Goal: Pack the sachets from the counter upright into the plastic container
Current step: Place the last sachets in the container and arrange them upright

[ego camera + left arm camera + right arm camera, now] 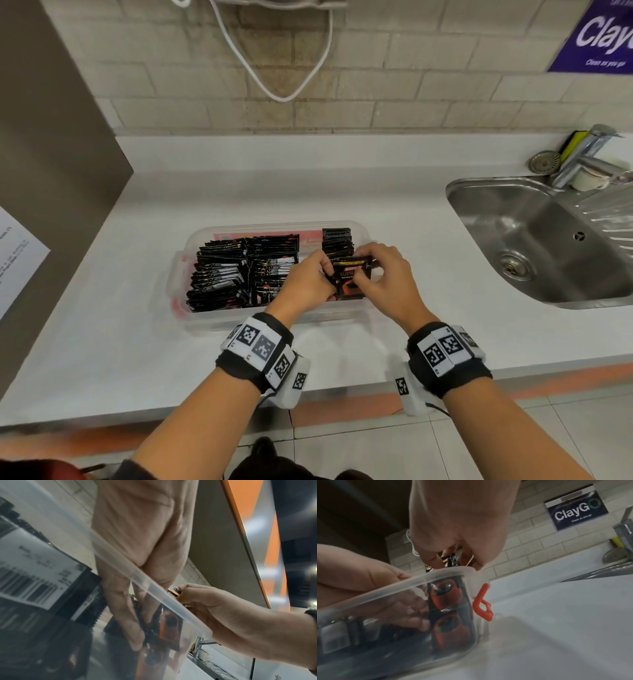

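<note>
Clear container (191, 318) on white counter (113, 308), left of steel sink (534, 240); black sachets (239, 270) packed upright in rows, filling its left and middle. Left hand (306, 281) and right hand (383, 274), fingers curled, together pinch one sachet (349, 274) upright at the container's right end.

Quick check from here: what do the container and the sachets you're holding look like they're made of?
Plastic container: clear, slightly frosted rigid plastic; contents show through its wall, with an orange clip at one end. Sachets: glossy black printed film, probably foil laminate, with serrated top edges. Left hand and right hand both pinch them.
</note>
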Motion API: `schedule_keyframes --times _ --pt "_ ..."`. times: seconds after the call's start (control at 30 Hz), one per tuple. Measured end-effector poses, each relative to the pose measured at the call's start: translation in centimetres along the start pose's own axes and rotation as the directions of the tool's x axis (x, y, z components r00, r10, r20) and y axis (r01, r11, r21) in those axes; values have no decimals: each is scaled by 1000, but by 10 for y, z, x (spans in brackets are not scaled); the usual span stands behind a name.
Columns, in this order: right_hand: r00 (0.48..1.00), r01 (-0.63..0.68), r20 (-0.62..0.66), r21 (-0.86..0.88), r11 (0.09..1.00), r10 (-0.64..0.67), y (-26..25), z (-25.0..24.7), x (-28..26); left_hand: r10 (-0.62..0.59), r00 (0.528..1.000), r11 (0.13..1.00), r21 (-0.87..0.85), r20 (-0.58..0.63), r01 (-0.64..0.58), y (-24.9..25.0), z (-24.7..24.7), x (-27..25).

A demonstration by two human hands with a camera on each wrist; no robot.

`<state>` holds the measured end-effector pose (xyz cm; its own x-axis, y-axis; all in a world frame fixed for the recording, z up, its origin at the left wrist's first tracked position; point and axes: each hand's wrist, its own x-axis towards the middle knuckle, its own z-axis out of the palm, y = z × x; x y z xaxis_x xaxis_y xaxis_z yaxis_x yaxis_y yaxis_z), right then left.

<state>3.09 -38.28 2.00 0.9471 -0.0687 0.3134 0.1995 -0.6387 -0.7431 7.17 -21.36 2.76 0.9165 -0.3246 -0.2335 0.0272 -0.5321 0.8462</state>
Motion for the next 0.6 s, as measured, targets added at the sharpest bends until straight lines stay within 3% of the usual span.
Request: schedule_keyframes --times 0.1,0.23,0.33,0.47,0.6 --pt "999 33 27 -97 995 -30 2 4 -3 -20 999 999 -28 -30 19 -2 1 1" --pt "992 96 94 -142 985 -83 -3 5 -7 27 997 997 72 -68 -23 -5 3 3" --pt "970 165 208 -199 966 -123 -8 3 -7 26 997 996 88 -79 -19 -6 4 4" --pt "904 253 423 -408 877 -65 -7 4 -9 -9 997 996 90 -79 16 -6 4 5" --pt "896 221 444 -429 876 -8 -10 7 -2 -23 997 994 105 -72 31 -3 3 6"
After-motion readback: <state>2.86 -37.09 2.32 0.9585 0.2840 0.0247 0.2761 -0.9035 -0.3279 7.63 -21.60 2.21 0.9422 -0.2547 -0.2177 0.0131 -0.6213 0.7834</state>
